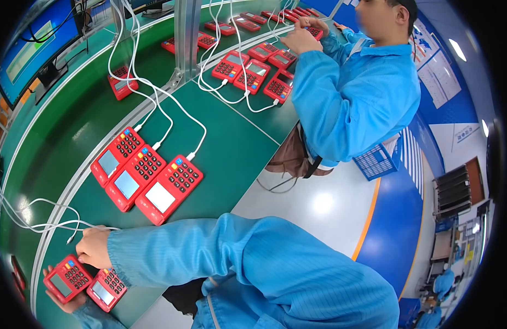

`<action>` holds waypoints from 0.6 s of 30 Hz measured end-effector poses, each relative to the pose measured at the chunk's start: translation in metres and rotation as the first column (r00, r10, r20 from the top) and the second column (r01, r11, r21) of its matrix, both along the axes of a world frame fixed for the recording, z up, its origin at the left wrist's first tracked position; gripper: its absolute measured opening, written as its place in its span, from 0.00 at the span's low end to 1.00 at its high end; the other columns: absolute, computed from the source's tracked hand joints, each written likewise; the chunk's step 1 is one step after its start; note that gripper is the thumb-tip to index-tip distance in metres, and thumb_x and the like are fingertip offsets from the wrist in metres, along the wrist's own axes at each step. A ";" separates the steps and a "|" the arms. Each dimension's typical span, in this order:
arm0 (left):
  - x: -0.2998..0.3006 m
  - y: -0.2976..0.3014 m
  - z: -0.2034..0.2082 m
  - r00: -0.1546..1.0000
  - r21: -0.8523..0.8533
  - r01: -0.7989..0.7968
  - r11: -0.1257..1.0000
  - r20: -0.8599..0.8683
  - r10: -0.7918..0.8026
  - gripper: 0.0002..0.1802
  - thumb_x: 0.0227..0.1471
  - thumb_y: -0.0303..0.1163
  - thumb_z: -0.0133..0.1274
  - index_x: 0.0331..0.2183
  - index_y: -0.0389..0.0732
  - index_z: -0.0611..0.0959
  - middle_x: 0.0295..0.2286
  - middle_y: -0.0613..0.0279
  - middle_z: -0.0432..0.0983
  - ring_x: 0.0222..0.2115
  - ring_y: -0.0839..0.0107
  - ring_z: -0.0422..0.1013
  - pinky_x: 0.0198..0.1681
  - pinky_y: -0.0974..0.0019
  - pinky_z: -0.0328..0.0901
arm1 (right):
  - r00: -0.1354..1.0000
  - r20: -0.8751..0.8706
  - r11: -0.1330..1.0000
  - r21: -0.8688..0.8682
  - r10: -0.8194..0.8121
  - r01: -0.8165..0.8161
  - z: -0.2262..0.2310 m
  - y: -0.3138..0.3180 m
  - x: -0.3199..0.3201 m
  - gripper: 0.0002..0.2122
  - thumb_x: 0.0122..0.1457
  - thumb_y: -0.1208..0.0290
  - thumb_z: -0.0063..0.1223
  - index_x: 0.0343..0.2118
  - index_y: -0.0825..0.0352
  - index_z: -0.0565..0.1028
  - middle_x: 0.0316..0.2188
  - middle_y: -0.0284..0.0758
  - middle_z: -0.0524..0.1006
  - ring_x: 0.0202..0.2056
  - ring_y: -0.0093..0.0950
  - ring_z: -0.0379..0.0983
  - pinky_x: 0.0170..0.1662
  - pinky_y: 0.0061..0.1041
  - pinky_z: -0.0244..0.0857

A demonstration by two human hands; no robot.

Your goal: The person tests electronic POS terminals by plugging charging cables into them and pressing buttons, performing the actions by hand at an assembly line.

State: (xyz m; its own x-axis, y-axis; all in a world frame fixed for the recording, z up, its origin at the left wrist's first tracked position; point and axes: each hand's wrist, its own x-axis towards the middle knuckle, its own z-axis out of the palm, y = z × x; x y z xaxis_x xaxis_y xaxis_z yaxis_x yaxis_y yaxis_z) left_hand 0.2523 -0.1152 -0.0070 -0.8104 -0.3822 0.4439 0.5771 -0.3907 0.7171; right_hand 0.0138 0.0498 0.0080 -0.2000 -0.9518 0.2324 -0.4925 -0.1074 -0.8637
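The left hand (67, 304) grips a red plastic handheld terminal (68, 279) with a black keypad and small grey screen, cradling it from beneath at the bench's near left, apparently so its face stays readable. The right hand (94, 247) curls at the keypad end; whether its fingers pinch anything, I cannot tell. Under the right cuff sits a second red terminal (106, 289) with a lit screen, perhaps kept close for easy reach. A loose white cable (72, 238) ends just beside the right hand.

Farther along the green-topped bench (231, 142), three red terminals (135, 178) lie side by side, face up, white cables in their top ends, probably spaced so each lead runs freely. Beyond, a co-worker in blue (363, 93) stands by another cabled cluster (250, 79). Behind that person is a blue plastic slatted basket (374, 163) holding something pale, too hidden to identify.
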 end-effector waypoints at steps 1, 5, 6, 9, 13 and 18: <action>0.002 -0.002 -0.001 1.000 -0.002 0.016 1.000 0.025 -0.016 0.36 0.64 0.55 0.27 0.64 0.42 0.57 0.62 0.55 0.56 0.62 0.54 0.54 0.65 0.48 0.49 | 1.000 0.008 1.000 -0.002 0.001 -0.001 0.001 0.001 -0.001 0.08 0.57 0.66 0.53 0.32 0.63 0.81 0.29 0.41 0.78 0.39 0.41 0.73 0.44 0.42 0.65; -0.060 0.057 0.042 0.410 0.188 -0.910 0.370 0.549 0.729 0.33 0.65 0.51 0.28 0.62 0.40 0.60 0.61 0.55 0.59 0.62 0.57 0.55 0.65 0.47 0.50 | 0.962 0.273 1.000 0.000 -0.017 0.018 -0.011 -0.007 -0.001 0.09 0.58 0.63 0.53 0.31 0.64 0.78 0.30 0.42 0.76 0.40 0.41 0.72 0.45 0.40 0.65; -0.067 0.060 0.043 0.423 0.204 -0.904 0.376 0.560 0.712 0.33 0.65 0.51 0.28 0.62 0.40 0.61 0.61 0.55 0.59 0.62 0.57 0.55 0.65 0.47 0.49 | 0.952 0.304 0.999 -0.001 -0.050 0.052 -0.014 -0.006 -0.003 0.10 0.58 0.63 0.53 0.32 0.64 0.77 0.30 0.41 0.75 0.39 0.41 0.72 0.44 0.39 0.65; -0.060 0.063 0.052 0.430 0.194 -0.898 0.394 0.570 0.700 0.32 0.65 0.51 0.28 0.61 0.40 0.62 0.61 0.56 0.58 0.62 0.56 0.55 0.65 0.47 0.50 | 0.963 0.263 0.998 -0.009 -0.057 0.062 0.003 0.004 0.000 0.09 0.59 0.63 0.51 0.35 0.63 0.77 0.30 0.41 0.76 0.38 0.41 0.73 0.43 0.40 0.65; -0.065 0.068 0.055 0.427 0.173 -0.895 0.411 0.597 0.679 0.32 0.65 0.51 0.27 0.61 0.40 0.62 0.62 0.57 0.57 0.62 0.56 0.55 0.65 0.47 0.51 | 0.975 0.220 0.997 -0.067 -0.026 0.042 -0.004 0.000 0.000 0.10 0.59 0.62 0.51 0.37 0.62 0.78 0.29 0.43 0.78 0.38 0.43 0.73 0.43 0.42 0.65; -0.065 0.065 0.053 0.411 0.176 -0.906 0.386 0.588 0.697 0.32 0.66 0.51 0.26 0.61 0.40 0.62 0.61 0.55 0.59 0.61 0.55 0.57 0.64 0.47 0.52 | 0.975 0.215 0.996 -0.083 0.053 -0.035 -0.001 -0.001 -0.005 0.10 0.58 0.62 0.52 0.34 0.62 0.80 0.29 0.43 0.79 0.36 0.44 0.74 0.44 0.43 0.66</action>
